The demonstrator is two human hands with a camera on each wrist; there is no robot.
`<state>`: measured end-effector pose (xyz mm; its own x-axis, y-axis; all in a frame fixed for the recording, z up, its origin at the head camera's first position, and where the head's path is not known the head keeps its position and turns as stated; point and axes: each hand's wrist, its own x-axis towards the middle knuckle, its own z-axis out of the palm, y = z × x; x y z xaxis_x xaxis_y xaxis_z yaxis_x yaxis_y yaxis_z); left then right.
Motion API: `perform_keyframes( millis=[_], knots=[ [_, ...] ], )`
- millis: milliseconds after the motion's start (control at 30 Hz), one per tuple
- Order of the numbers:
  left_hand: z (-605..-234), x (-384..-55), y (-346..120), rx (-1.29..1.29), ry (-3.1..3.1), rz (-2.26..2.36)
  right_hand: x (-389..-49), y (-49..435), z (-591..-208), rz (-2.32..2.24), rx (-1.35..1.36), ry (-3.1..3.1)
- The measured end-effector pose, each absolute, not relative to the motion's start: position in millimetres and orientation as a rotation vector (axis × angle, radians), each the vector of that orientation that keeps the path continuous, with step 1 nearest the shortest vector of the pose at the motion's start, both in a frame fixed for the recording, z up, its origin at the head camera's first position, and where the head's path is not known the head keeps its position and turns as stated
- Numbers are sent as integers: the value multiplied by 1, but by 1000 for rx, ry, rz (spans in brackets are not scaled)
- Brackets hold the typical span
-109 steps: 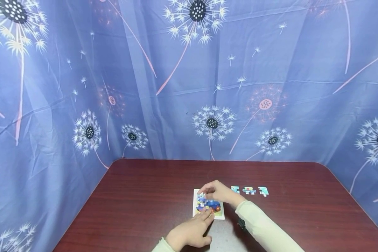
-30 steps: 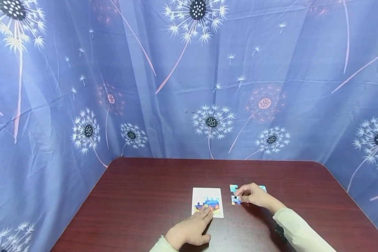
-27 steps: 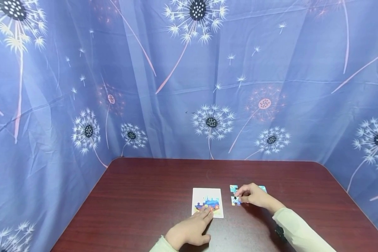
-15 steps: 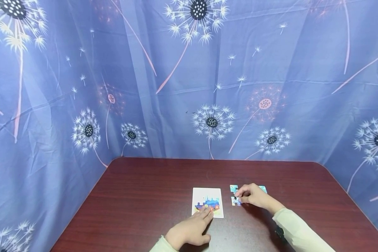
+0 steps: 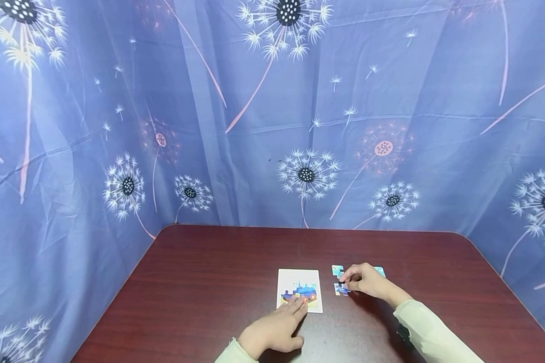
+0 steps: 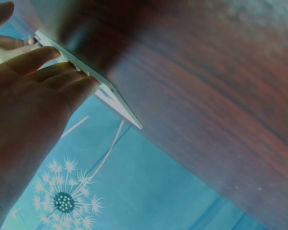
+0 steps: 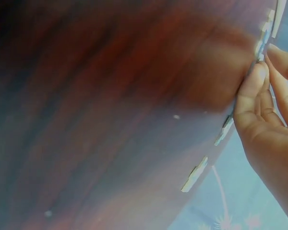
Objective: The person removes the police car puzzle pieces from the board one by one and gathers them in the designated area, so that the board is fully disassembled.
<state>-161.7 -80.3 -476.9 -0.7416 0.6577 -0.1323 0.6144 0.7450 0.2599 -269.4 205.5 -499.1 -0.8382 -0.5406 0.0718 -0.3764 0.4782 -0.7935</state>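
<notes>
Left hand [image 5: 274,330] just rests on the puzzle board [image 5: 295,276], fingers straight; right hand [image 5: 368,282] is pinching a piece [image 5: 342,291] off to the board's right, near a couple of loose pieces [image 5: 337,269].

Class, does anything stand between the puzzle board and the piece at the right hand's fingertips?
Nothing visible: only tabletop separates the piece from the puzzle board. The left hand partly covers the board's near side.

Left hand [image 5: 274,330] with straight fingers [image 5: 295,307], right hand [image 5: 369,282] curled in a pinch
</notes>
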Motion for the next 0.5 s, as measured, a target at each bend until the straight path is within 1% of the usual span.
perform_keyframes(
  millis=[233,500],
  knots=[
    [-478,-161,-82,1009,2729,302,-270,194,-488,-1348,-809,2498],
    [-480,-164,-82,1039,2748,277,-276,163,-485,-1349,-844,2483]
  ],
)
